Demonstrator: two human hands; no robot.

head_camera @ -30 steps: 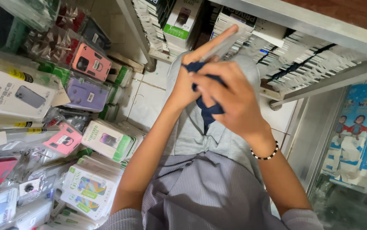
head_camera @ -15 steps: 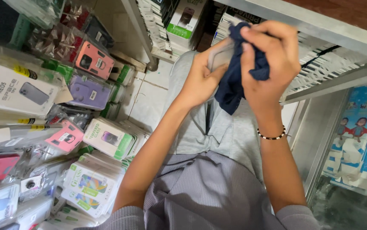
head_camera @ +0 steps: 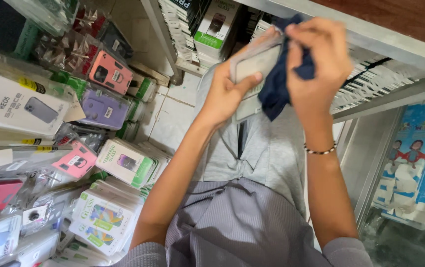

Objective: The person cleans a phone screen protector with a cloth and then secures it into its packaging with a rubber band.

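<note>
Head view: left hand [head_camera: 229, 91] grips a clear phone case [head_camera: 254, 66] by its lower edge, thumb pressed flat on its face, fingers curled behind. Right hand [head_camera: 316, 62] is bunched around a dark blue cloth [head_camera: 276, 94], fingertips pressing the cloth onto the case's upper right part; the loose end hangs below the hand. Beaded bracelet [head_camera: 321, 150] on the right wrist. Case sits up high in front of the person, above the lap, close to the metal shelf edge [head_camera: 370, 42]. Judgement: case looks light, thin, flexible and a bit slippery, likely scuffs easily, so best held by the rims, not the flat back; cloth is soft and limp, fine to grab anywhere. Containers: left rack is packed with bagged phone cases, a pink case [head_camera: 109, 73] and a purple case [head_camera: 104, 110] among them, plus white-green boxes [head_camera: 126, 163] stacked below. Shelf above holds upright slim boxes [head_camera: 217, 29]. Lower right, blue packs [head_camera: 417, 163] behind glass; contents unclear.
</note>
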